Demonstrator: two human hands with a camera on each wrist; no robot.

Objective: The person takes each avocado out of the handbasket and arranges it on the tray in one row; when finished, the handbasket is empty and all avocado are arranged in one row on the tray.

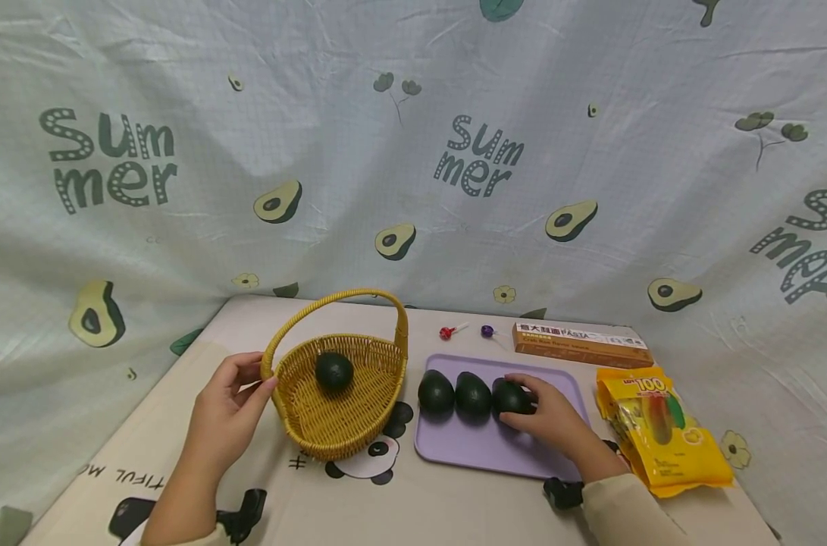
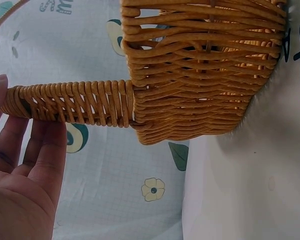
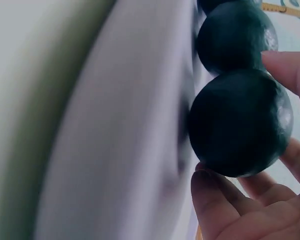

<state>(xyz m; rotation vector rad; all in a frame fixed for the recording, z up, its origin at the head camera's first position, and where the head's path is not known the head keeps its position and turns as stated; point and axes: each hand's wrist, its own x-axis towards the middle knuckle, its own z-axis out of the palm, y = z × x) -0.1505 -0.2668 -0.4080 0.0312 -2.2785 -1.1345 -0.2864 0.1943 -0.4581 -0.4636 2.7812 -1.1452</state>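
Observation:
My left hand [image 1: 223,413] pinches the lower side of the handle [image 2: 70,103] of a yellow-brown wicker basket [image 1: 341,428] between thumb and fingers. One dark green avocado [image 1: 334,371] lies inside the basket. To the right, a lilac tray [image 1: 461,459] carries a row of three more avocados. My right hand [image 1: 552,413] has its thumb and fingers curled round the rightmost avocado [image 3: 240,122], which sits close over the tray. Beside it in the row are the middle avocado [image 1: 473,397] and the left avocado [image 1: 436,394].
Behind the tray lie a red lollipop [image 1: 446,333], a purple lollipop [image 1: 487,331] and a pasta box [image 1: 580,347]. A yellow snack bag [image 1: 665,436] is right of the tray, near my right forearm. A printed curtain [image 1: 413,152] hangs along the table's back.

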